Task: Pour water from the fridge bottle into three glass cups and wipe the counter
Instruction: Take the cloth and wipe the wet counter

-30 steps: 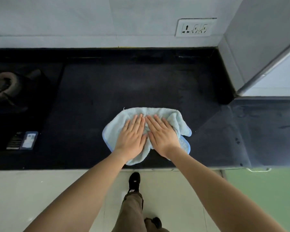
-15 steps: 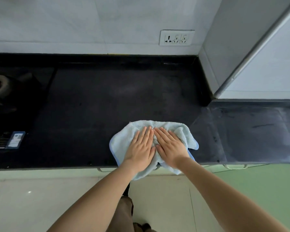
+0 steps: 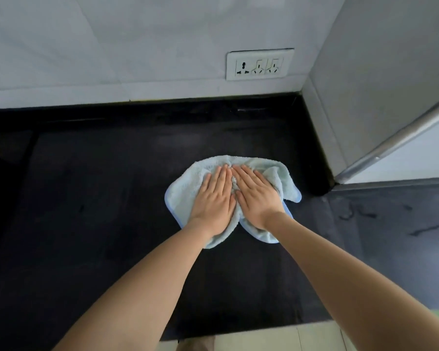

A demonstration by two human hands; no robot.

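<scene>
A light blue cloth (image 3: 188,183) lies bunched on the black counter (image 3: 99,198), right of centre. My left hand (image 3: 214,198) and my right hand (image 3: 257,198) lie side by side on it, palms down with fingers straight, pressing it flat against the counter. The fingertips point toward the back wall. No bottle or glass cups are in view.
A white wall socket plate (image 3: 259,64) sits on the tiled wall behind the counter. A grey wall corner with a metal edge strip (image 3: 390,145) juts in at the right. The counter continues to the right past it (image 3: 390,224). Pale floor shows at the bottom.
Both hands have pushed the cloth away from the counter's front edge toward the back wall. The view has moved closer and to the right; the stove at the left is out of view.
</scene>
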